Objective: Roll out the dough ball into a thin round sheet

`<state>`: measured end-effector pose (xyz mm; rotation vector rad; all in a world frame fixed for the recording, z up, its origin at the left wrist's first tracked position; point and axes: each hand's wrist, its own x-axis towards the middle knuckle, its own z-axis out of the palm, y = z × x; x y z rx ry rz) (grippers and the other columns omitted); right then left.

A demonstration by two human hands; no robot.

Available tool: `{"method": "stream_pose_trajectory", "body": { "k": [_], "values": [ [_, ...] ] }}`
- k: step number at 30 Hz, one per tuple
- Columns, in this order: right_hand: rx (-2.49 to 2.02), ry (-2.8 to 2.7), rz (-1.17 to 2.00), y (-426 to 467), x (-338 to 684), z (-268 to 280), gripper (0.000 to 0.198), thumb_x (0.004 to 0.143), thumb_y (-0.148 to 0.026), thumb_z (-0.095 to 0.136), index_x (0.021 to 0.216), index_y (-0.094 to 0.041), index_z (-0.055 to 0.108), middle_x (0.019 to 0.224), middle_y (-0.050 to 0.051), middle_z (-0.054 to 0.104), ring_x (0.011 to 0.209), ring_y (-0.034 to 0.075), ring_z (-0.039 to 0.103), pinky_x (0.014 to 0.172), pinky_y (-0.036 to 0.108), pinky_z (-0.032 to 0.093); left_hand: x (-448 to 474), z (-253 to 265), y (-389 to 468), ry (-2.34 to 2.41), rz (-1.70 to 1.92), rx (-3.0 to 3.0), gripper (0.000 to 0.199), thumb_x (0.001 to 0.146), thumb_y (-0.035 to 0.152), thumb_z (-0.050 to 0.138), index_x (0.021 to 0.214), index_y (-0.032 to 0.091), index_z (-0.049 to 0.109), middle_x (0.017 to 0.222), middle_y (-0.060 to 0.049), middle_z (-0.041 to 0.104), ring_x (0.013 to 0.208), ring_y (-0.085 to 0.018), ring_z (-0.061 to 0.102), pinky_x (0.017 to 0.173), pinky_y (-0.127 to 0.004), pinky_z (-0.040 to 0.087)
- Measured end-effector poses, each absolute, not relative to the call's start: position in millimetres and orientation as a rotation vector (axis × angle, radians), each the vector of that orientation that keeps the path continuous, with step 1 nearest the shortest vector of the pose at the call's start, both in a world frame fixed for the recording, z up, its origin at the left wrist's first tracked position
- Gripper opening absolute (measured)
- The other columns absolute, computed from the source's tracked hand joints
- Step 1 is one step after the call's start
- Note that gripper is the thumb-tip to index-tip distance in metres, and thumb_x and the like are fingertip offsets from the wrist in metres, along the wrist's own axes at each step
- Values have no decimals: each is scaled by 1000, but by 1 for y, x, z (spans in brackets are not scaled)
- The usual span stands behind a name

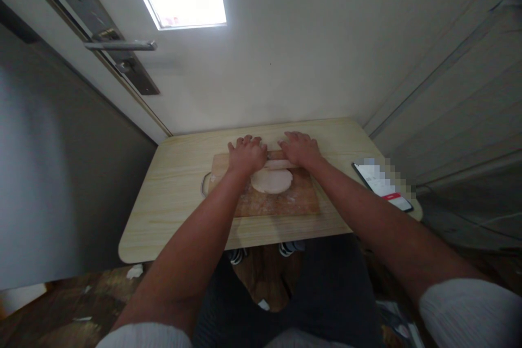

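A rolling pin is pressed under the flattened palms of the left hand and the right hand, fingers spread rather than curled around it, at the far edge of a dough disc on a floured wooden board in the middle of a pale table. The pin is judged stiff, light and free to roll, best borne on at its two ends, while the dough is judged soft, pliable and easily torn or stuck. The pin's long axis is laid left to right across the board, and the flat, nearly round dough shows no clear direction.
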<state>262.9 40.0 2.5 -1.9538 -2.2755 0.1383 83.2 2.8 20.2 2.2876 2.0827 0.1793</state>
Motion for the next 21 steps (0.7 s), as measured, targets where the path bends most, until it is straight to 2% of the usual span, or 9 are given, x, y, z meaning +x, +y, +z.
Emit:
{"method": "stream_pose_trajectory", "body": {
  "k": [21],
  "values": [
    [-1921, -2356, 89, 18, 265, 9, 56, 101, -52, 33, 147, -23, 46, 148, 14, 49, 131, 35, 45, 106, 56, 35, 87, 23, -13, 2078, 170, 2298, 56, 100, 49, 19, 142, 29, 50, 150, -10, 48, 134, -34, 43, 109, -64, 29]
  ]
}}
